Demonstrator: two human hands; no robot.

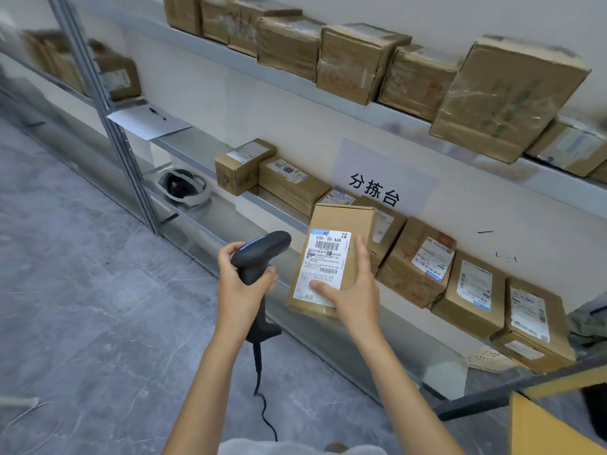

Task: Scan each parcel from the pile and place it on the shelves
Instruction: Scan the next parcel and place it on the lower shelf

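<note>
My right hand (353, 290) holds a small cardboard parcel (331, 224) with a white barcode label facing me, thumb across the label's lower part and fingers up its right side. My left hand (239, 280) grips a black barcode scanner (259, 254) by its handle, its head just left of the parcel; its cable hangs down toward the floor. The parcel sits in front of the middle shelf (276, 205), where several labelled parcels (417, 261) stand in a row.
The upper shelf (387, 116) carries several taped brown boxes. A white sheet with a pen (147, 121) lies on the shelf's left end, and a headset (184, 188) rests lower down. A metal upright (108, 119) stands left. Grey floor fills the left; a yellow edge (542, 425) sits bottom right.
</note>
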